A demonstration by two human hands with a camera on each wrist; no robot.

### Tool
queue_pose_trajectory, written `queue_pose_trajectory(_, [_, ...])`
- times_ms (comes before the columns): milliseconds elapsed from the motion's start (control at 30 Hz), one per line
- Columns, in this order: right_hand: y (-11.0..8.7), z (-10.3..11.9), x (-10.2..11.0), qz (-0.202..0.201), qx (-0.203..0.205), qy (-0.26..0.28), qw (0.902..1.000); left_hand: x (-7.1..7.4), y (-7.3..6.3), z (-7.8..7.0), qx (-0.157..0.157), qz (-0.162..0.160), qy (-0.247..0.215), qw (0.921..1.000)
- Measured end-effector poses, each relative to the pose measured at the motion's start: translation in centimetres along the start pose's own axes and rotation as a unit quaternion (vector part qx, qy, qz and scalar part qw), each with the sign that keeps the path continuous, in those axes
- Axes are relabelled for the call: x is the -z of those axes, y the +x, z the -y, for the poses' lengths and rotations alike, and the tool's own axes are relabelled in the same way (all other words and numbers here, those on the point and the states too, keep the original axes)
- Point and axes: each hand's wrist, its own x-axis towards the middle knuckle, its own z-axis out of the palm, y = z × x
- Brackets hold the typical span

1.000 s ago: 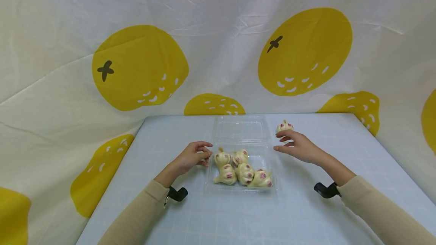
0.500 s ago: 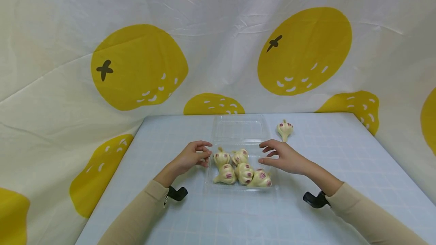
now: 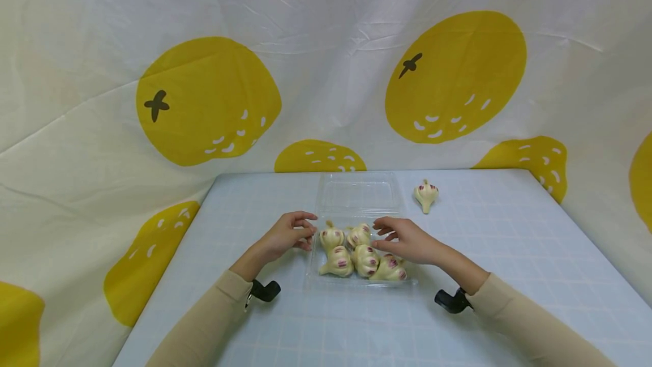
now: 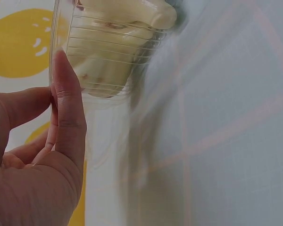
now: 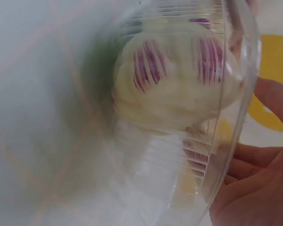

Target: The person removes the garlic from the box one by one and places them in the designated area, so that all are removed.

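A clear plastic clamshell container (image 3: pixel 356 284) stands at the middle of the table, its hinged lid (image 3: pixel 360 192) folded back behind it. Inside are several garlic bulbs (image 3: pixel 338 262) with purple streaks, filling the left and front. My left hand (image 3: pixel 285 235) holds the left rim, thumb and index finger (image 4: pixel 68 101) pinching its edge. Over the right side of the container hovers my right hand (image 3: pixel 411 240), fingers loosely bent and nothing in them. Its fingertips are close to the rear middle bulb (image 3: pixel 359 234). Through the container wall, the right wrist view shows a bulb (image 5: pixel 170 80) up close.
Another garlic bulb (image 3: pixel 425 195) lies on the table behind my right hand, to the right of the lid. A pale checked cloth (image 3: pixel 305 333) covers the table. A lemon-print curtain (image 3: pixel 336 89) hangs behind it.
My right hand has moved left and toward me, from beside the loose garlic bulb to over the container. That bulb is now fully uncovered. My left hand stays at the rim.
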Motion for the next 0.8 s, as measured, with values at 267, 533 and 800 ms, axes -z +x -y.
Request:
queue_pose_trajectory(267, [1.1,-0.2,-0.5,0.017,-0.012,-0.017,0.9996,0.0,0.1,0.0,0.002,-0.001,0.003,1.0])
queue_pose_trajectory(533, [2.2,-0.4,-1.0,0.02,-0.013,-0.037,0.999,-0.1,0.1,0.1,0.005,0.001,0.002,1.0])
queue_pose_trajectory(800, [2.5,-0.6,-1.1,0.017,0.0,-0.032,0.9994,0.2,0.4,0.4,-0.001,0.003,-0.001,1.0])
